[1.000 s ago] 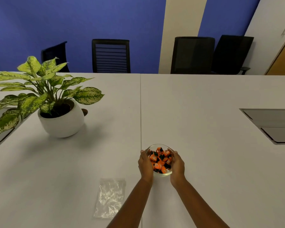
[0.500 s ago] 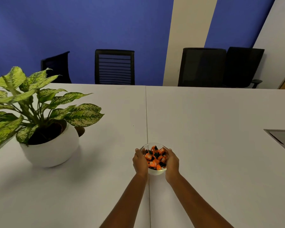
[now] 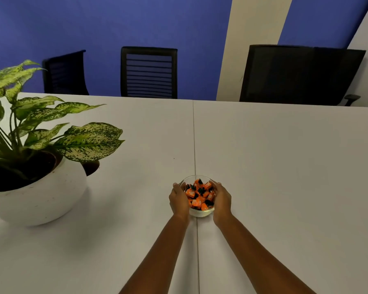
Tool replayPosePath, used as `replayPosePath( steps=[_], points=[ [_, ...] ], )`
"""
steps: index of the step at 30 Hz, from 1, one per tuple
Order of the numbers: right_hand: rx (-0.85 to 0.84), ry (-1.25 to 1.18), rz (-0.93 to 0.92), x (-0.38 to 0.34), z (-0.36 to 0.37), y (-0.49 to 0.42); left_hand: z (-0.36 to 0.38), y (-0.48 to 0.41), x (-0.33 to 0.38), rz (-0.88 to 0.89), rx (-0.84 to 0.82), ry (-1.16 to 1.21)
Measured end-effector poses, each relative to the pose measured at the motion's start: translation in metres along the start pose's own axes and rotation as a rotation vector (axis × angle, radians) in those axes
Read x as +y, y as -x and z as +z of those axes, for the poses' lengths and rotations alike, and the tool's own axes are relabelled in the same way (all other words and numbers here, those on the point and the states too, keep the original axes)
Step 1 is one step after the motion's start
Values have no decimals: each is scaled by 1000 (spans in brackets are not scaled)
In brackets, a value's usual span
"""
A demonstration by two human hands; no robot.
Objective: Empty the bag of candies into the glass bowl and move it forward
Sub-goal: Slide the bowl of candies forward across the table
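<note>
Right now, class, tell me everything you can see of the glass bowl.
The glass bowl is small, round and clear, upright with its open rim up. Orange and black wrapped candies fill it to about the rim. It sits over the seam between the two white table tops, near the person. The left hand and right hand cup its sides, covering most of the wall.

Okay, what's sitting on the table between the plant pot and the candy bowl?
Nothing. In the head view, the stretch of white table between the white plant pot and the glass bowl is bare; only the left hand cups the bowl's near side.
</note>
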State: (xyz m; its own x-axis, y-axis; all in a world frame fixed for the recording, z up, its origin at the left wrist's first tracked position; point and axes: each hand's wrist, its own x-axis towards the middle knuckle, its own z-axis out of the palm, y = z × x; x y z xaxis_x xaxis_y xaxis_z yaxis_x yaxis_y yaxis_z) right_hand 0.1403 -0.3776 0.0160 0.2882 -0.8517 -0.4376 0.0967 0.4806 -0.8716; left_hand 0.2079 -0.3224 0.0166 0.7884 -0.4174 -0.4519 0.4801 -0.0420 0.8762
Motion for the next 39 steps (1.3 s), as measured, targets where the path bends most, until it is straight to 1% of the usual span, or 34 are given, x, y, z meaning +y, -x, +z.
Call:
replayPosePath(
  steps=[11,30,35,39],
  points=[
    [-16,1,-17,4,4,-11,1,-6,-2,2,17,11],
    [-46,156,-35,2,4,-20,2,-15,2,22,-8,-63],
    [-89,193,-33,-1,-1,-18,-6,-10,3,21,-17,-155],
    [-76,195,-28,-2,-13,-9,-19,6,1,42,-36,-247]
  ],
)
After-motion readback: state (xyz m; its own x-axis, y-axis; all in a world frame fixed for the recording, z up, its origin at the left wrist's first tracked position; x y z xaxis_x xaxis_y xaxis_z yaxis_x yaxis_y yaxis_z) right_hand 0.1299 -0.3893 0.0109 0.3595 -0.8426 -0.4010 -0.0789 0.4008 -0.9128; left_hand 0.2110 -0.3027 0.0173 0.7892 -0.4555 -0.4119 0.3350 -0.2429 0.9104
